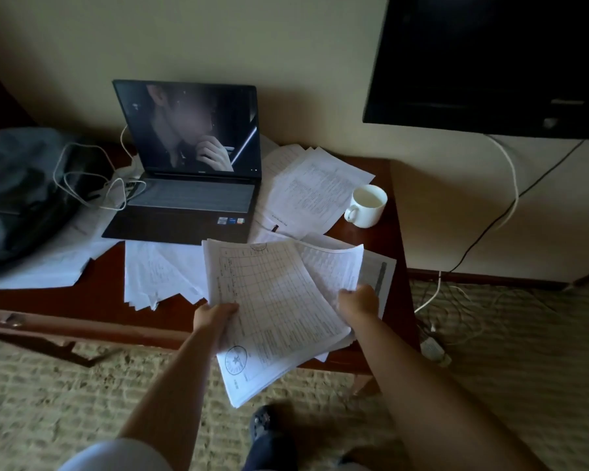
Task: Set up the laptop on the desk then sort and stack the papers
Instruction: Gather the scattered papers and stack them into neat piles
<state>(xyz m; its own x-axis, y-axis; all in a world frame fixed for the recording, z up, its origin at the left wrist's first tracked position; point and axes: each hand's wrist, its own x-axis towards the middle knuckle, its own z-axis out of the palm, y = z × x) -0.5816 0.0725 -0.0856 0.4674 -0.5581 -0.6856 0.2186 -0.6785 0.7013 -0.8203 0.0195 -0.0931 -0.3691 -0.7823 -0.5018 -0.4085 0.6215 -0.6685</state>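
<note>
An open laptop (187,171) stands at the back of the dark wooden desk (92,300), its screen lit. Above the desk's front edge a thick stack of printed papers (272,300) is held up. My left hand (215,317) grips the stack at its left edge. On the right, my right hand (359,299) pinches the stack's upper sheets, which curl upward. Loose sheets lie to the right of the laptop (313,188), in front of it (160,270) and at the left (48,263).
A white mug (368,205) stands near the desk's right edge. A dark backpack (21,192) with white cables (96,185) on it sits at the left. A black TV (490,62) hangs on the wall. Cables and a power strip (434,348) lie on the carpet at the right.
</note>
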